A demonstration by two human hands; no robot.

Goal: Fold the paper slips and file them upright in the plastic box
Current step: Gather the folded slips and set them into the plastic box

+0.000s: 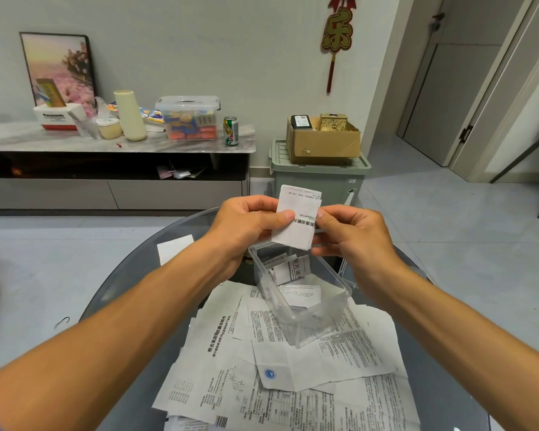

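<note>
A folded white paper slip (297,213) with printed text is held upright in the air above the box. My left hand (246,223) pinches its left edge and my right hand (353,233) pinches its right edge. Below them the clear plastic box (324,309) stands on the round glass table (131,284). Inside it two folded slips (288,270) stand at the far end and another slip (301,295) lies lower down. Several unfolded printed sheets (290,368) are spread on the table under and in front of the box.
One loose white slip (175,247) lies on the table to the left of the box. Beyond the table are a low cabinet (115,181) with clutter, a green bin (318,178) carrying a cardboard box (324,141), and grey floor.
</note>
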